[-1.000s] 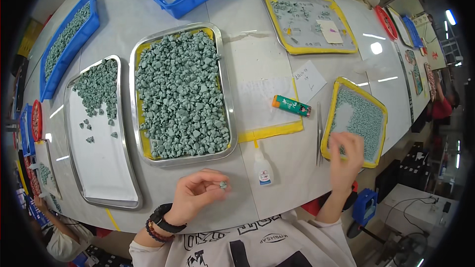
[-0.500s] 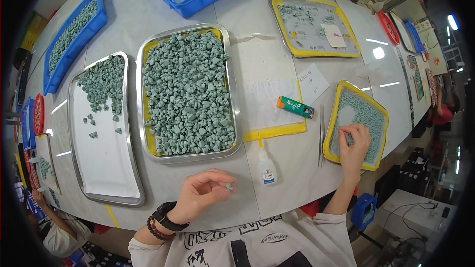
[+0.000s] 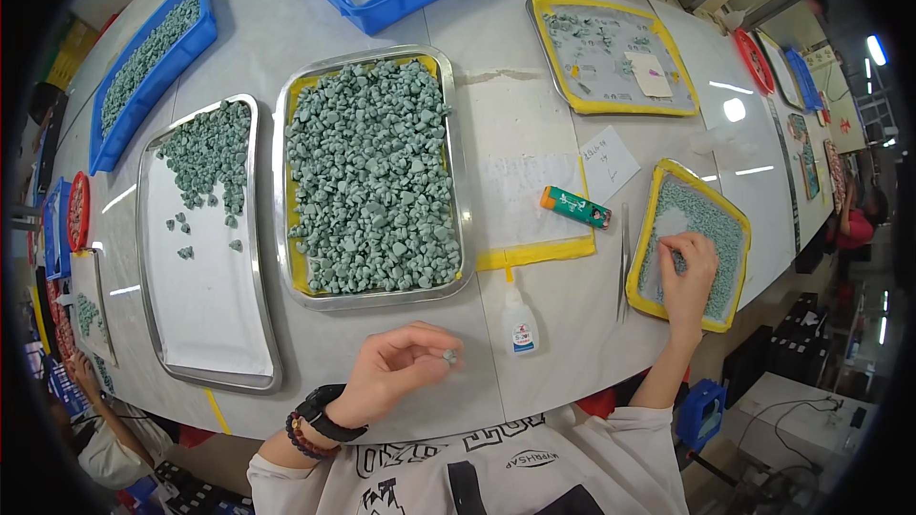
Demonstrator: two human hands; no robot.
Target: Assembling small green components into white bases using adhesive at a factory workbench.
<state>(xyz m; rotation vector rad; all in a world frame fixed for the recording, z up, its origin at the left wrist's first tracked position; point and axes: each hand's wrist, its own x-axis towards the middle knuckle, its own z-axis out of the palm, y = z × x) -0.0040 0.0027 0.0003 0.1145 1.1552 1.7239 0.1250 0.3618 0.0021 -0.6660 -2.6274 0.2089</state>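
Between the thumb and fingertips of my left hand (image 3: 396,372) is a small grey-green stone (image 3: 449,356), held over the near table edge. My right hand (image 3: 689,277) reaches over the yellow-rimmed tray (image 3: 641,303) of fine green stone chips (image 3: 711,229). Its thumb and fingers are pinched together; whatever they hold is too small to make out. A white glue bottle (image 3: 520,319) with a yellow tip stands between my hands. Tweezers (image 3: 624,262) lie left of the chip tray, and a green tube with an orange end (image 3: 575,207) rests farther back.
A metal tray (image 3: 468,229) heaped with larger green stones lies ahead of my left hand. Left of it is a white-lined tray (image 3: 210,315), partly covered in stones. Blue bins (image 3: 153,86) and another yellow-rimmed tray (image 3: 620,107) are farther off. A co-worker's arm (image 3: 114,424) shows at lower left.
The view has shifted slightly, so the table's contents sit a little farther right. My left hand keeps its stone, and my right hand stays pinched over the chip tray.
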